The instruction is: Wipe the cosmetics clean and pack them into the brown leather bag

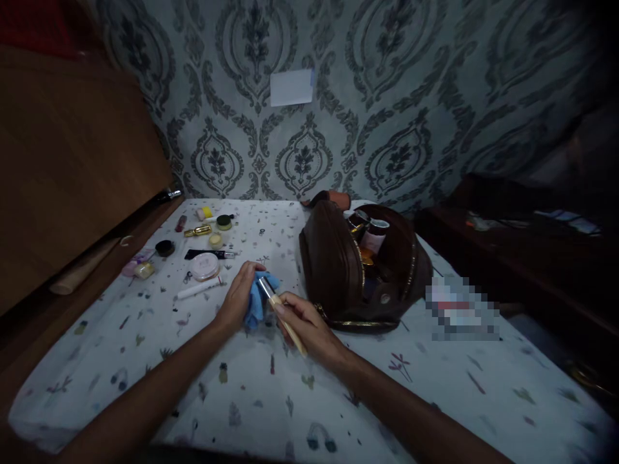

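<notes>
My left hand point(238, 295) is closed around a crumpled blue cloth point(255, 308) above the middle of the table. A makeup brush point(292, 334) with a pale wooden handle and a silver collar is in my right hand point(309, 322), gripped by the handle between thumb and fingers. The brush's collar end points up and left against the cloth; its bristles are hidden there. Just right of my hands stands an open dark brown bag point(329, 258) with gold zippers, holding a jar point(375, 237) and other cosmetics.
Left of my hands lie a round compact point(204, 266), a white pen-like tube point(199, 287), a black tube point(206, 254), a gold tube point(198, 231) and several small pots. A blurred-out packet point(461, 312) lies right of the bag. Patterned cloth point(236, 412) covers the table, against a papered wall.
</notes>
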Action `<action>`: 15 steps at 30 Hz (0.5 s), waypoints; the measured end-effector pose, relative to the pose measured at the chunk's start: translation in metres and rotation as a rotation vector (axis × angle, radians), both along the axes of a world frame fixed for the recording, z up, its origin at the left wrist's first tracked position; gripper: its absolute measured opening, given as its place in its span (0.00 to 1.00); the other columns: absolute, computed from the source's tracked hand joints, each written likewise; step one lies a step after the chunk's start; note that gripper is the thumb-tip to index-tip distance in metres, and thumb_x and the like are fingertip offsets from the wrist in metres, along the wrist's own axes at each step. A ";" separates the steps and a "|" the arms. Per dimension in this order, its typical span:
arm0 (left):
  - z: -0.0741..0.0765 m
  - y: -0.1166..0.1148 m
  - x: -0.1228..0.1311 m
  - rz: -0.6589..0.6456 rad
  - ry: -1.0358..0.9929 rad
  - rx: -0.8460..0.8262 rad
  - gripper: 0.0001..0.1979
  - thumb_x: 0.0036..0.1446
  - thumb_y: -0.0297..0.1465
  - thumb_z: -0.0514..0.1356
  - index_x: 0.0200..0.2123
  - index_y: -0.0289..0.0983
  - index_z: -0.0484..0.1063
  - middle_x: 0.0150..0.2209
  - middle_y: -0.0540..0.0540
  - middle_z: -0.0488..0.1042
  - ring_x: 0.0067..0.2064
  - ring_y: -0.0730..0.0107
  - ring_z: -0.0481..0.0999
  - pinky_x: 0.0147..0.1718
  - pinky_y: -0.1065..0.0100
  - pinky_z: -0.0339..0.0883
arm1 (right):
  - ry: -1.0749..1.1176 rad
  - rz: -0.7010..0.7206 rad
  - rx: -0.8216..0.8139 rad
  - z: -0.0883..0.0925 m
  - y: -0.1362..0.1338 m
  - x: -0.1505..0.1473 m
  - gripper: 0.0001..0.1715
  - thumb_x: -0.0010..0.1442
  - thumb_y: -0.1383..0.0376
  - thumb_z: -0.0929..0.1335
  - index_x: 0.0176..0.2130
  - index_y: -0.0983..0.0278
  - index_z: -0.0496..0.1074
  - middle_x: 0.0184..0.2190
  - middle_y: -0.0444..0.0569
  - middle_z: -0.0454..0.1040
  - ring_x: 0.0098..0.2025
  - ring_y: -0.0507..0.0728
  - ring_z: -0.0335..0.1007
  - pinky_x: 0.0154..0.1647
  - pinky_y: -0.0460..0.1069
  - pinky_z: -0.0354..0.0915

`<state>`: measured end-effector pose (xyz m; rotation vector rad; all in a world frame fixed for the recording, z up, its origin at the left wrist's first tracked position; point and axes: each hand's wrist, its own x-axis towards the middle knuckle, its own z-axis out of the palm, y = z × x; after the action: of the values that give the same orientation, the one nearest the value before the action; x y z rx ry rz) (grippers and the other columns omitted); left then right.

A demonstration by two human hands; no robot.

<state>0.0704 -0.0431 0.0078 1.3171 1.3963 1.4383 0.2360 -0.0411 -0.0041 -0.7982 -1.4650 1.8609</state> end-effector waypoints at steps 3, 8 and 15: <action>0.000 0.000 0.000 -0.043 -0.144 -0.015 0.26 0.62 0.55 0.48 0.44 0.40 0.69 0.39 0.47 0.73 0.36 0.67 0.72 0.33 0.69 0.67 | -0.024 0.041 -0.039 0.001 0.001 0.000 0.29 0.53 0.41 0.71 0.29 0.61 0.63 0.14 0.34 0.59 0.13 0.45 0.51 0.12 0.42 0.49; 0.004 -0.007 -0.001 -0.254 0.045 0.012 0.22 0.63 0.51 0.51 0.41 0.39 0.69 0.27 0.53 0.68 0.25 0.73 0.66 0.24 0.72 0.61 | 0.000 0.115 -0.141 0.001 0.003 0.001 0.30 0.52 0.40 0.71 0.31 0.63 0.67 0.15 0.36 0.64 0.13 0.45 0.51 0.12 0.42 0.46; 0.008 -0.009 -0.004 -0.230 0.336 0.141 0.21 0.66 0.46 0.48 0.26 0.38 0.62 0.22 0.54 0.61 0.25 0.74 0.62 0.27 0.71 0.58 | 0.041 0.210 -0.232 0.004 0.003 0.003 0.28 0.51 0.43 0.73 0.35 0.65 0.71 0.18 0.41 0.72 0.15 0.46 0.58 0.15 0.43 0.49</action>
<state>0.0661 -0.0516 0.0157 1.8123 1.3132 1.2176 0.2390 -0.0377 0.0003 -0.7299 -1.3672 2.2224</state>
